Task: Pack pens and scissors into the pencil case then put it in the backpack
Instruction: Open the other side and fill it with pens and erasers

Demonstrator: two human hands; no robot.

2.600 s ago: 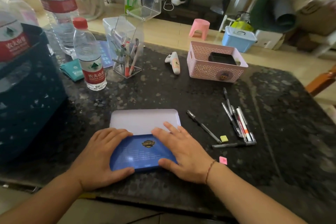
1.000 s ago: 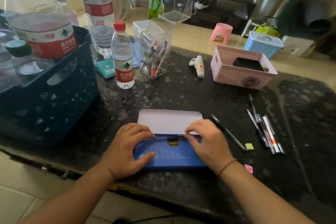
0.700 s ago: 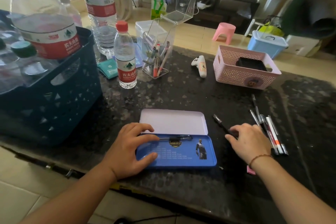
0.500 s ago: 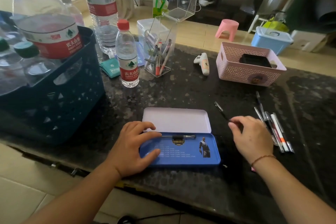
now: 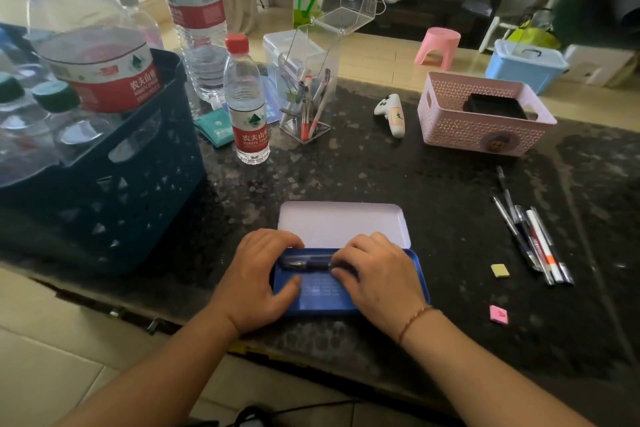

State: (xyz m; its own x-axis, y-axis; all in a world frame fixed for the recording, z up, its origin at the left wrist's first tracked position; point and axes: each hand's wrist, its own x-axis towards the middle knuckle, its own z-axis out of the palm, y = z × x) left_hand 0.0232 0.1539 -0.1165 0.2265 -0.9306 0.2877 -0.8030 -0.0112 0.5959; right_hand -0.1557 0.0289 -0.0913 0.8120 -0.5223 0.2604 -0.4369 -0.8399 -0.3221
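The pencil case lies open near the table's front edge, its white lid (image 5: pixel 341 224) flat behind the blue tray (image 5: pixel 322 291). A black pen (image 5: pixel 304 263) lies along the tray's far side. My right hand (image 5: pixel 377 274) pinches the pen's right end inside the tray. My left hand (image 5: pixel 256 281) grips the tray's left end, fingers by the pen's tip, thumb on the tray floor. Several loose pens (image 5: pixel 530 239) lie on the table to the right. I see no backpack, and I cannot make out any scissors.
A dark blue crate (image 5: pixel 104 184) of water bottles stands at the left. Behind the case are a small water bottle (image 5: pixel 246 104), a clear pen holder (image 5: pixel 308 90), a white gadget (image 5: pixel 393 114) and a pink basket (image 5: pixel 481 114). A yellow eraser (image 5: pixel 499 270) and a pink eraser (image 5: pixel 498 314) lie right.
My right hand took the lone black pen off the table to the right and carried it into the blue tray. My left hand stayed on the case.
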